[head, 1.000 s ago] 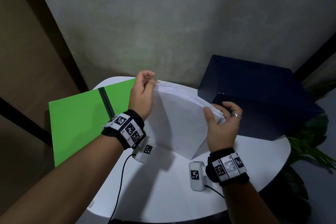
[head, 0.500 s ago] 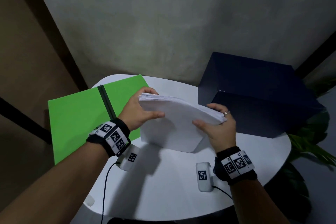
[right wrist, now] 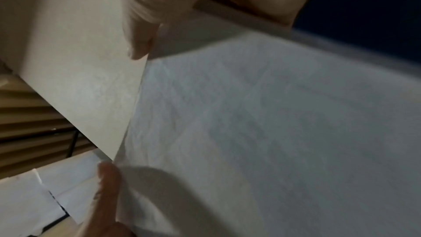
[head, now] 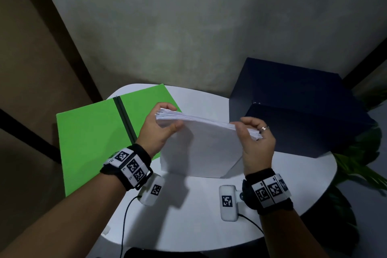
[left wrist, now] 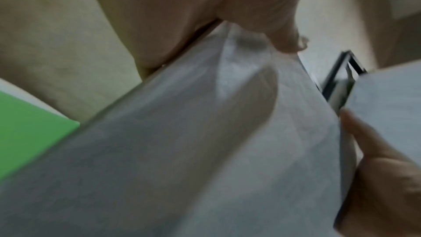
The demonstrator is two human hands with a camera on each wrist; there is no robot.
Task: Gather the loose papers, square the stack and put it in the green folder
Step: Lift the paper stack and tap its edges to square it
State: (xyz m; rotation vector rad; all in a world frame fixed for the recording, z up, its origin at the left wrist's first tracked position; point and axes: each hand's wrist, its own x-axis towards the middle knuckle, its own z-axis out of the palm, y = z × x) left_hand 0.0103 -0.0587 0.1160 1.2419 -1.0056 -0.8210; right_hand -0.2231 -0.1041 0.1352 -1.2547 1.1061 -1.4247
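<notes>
A thick stack of white papers (head: 201, 146) stands on edge on the round white table (head: 209, 216), its lower edge touching the tabletop. My left hand (head: 165, 123) grips the stack's upper left corner, thumb on the near face. My right hand (head: 254, 132) grips its upper right corner, fingers curled over the top edge. Both wrist views are blurred: the left wrist view shows the stack (left wrist: 205, 150) from below, the right wrist view shows the stack (right wrist: 273, 132) and the thumb. The green folder (head: 94, 136) lies open on the table's left side, a dark spine down its middle.
A dark blue box (head: 297, 107) stands on the table's right rear, close behind my right hand. A grey wall rises just beyond the table. A green plant (head: 360, 165) sits off the right edge. The folder overhangs the table's left edge.
The stack has tipped lower and come down onto the tabletop. My left hand moved from the top edge to a thumb-in-front grip; both hands dropped a little.
</notes>
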